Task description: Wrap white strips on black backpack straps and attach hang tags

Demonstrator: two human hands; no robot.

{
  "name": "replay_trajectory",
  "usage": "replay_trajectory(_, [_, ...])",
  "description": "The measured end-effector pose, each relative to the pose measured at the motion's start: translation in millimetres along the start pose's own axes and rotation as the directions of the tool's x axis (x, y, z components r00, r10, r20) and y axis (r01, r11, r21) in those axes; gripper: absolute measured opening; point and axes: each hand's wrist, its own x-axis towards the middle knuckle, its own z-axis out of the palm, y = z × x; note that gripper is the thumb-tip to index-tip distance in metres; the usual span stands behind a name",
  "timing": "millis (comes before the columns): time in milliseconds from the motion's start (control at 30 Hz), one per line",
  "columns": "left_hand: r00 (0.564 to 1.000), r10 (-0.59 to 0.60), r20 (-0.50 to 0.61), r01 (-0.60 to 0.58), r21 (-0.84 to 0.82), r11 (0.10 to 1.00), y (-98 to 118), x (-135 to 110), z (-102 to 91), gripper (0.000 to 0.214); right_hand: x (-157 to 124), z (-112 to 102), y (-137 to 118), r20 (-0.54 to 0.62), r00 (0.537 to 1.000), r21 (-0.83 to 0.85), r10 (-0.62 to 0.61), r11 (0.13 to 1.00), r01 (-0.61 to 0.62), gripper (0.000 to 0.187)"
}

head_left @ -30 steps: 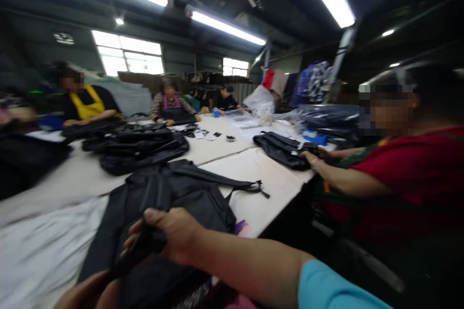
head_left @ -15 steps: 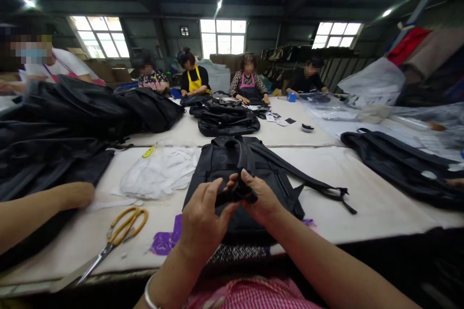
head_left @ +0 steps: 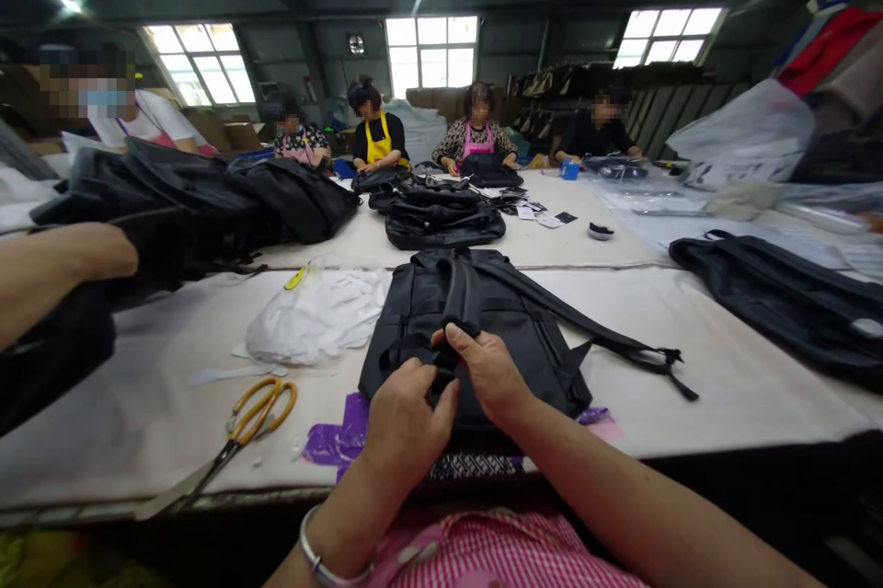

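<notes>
A black backpack (head_left: 510,321) lies flat on the white table (head_left: 724,386) right in front of me, its straps trailing off to the right. My left hand (head_left: 407,418) and my right hand (head_left: 487,367) meet over its near half. Both pinch a black shoulder strap (head_left: 459,303) that runs up the middle of the backpack. The fingers of both hands are closed on the strap's lower end.
Yellow-handled scissors (head_left: 238,427) lie to my left near the table edge, beside a white plastic bag (head_left: 321,312) and a purple scrap (head_left: 338,436). Piles of black bags (head_left: 441,215) cover the table. A co-worker's arm (head_left: 55,270) reaches in at left; several people sit at the far end.
My view swung left from the co-worker in red to face the table squarely. My hands lowered the strap from mid-air down onto the backpack, still gripping it.
</notes>
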Motion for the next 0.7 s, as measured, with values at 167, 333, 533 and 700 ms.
replay_trajectory(167, [0.953, -0.245, 0.179, 0.284, -0.237, 0.929, -8.1, 0.6, 9.2, 0.043, 0.0, 1.0, 7.6, -0.001, 1.000, -0.125, -0.026, 0.992, 0.026, 0.038])
replay_trajectory(333, [0.945, -0.292, 0.145, 0.324, -0.314, 0.892, -4.2, 0.1, 11.0, 0.042, -0.9, -3.4, 4.5, 0.116, 0.986, -0.279, -0.116, 0.949, 0.144, 0.032])
replay_trajectory(533, [0.998, 0.031, 0.062, -0.012, -0.294, 0.956, 1.2, -8.3, 11.9, 0.042, 15.5, -19.6, 10.7, 0.147, 0.945, -0.588, -0.292, 0.742, 0.321, 0.040])
replay_trajectory(700, [0.913, 0.395, 0.105, -0.355, -0.274, 0.894, 4.8, -13.7, 2.9, 0.036, 20.5, -25.2, 20.7, 0.043, 0.989, -0.556, -0.141, 0.819, 0.141, 0.050])
